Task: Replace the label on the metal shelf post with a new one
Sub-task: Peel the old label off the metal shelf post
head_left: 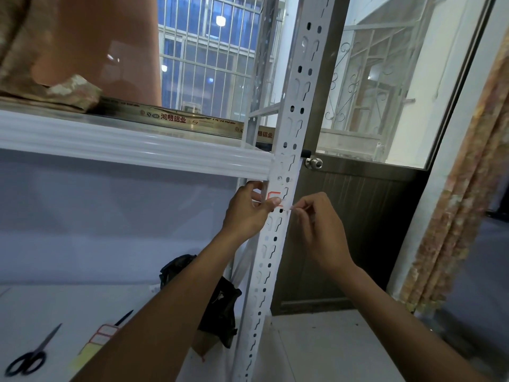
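A white perforated metal shelf post (296, 111) runs up the middle of the view. A white label with a red border (275, 194) sits on the post just below the upper shelf beam. My left hand (249, 209) grips the post from the left, its thumb pressed on the label's lower part. My right hand (321, 230) is at the post's right edge, its fingertips pinching the label's white free end. A sheet of spare red-bordered labels (103, 334) lies on the lower shelf, partly hidden by my left forearm.
Black-handled scissors (30, 357) lie on the lower shelf (41, 307) at the bottom left. A black bag (220, 307) sits by the post's foot. The white upper beam (124, 144) carries folded cloth. A metal door with a knob (314, 162) stands right behind the post.
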